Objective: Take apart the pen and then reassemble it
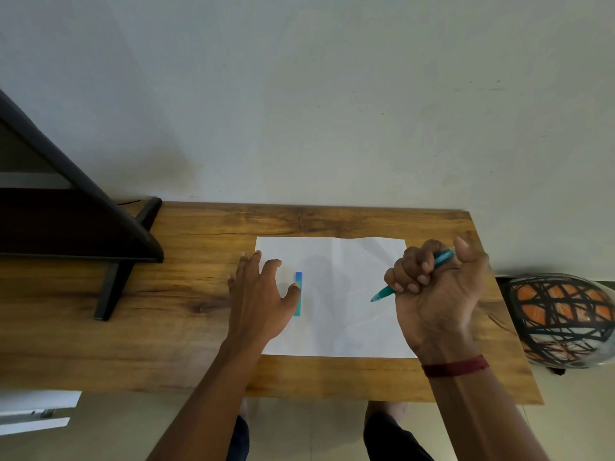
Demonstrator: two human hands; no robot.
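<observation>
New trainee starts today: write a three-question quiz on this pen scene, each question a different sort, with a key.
1. True or false: the pen cap lies on the white paper.
2. Which hand grips the pen body? A) left hand B) right hand C) neither
3. Fill in: the left hand is spread open, its thumb next to the ____.

Key:
1. True.
2. B: the right hand is closed in a fist around it, tip pointing towards the left hand.
3. Pen cap.
</observation>
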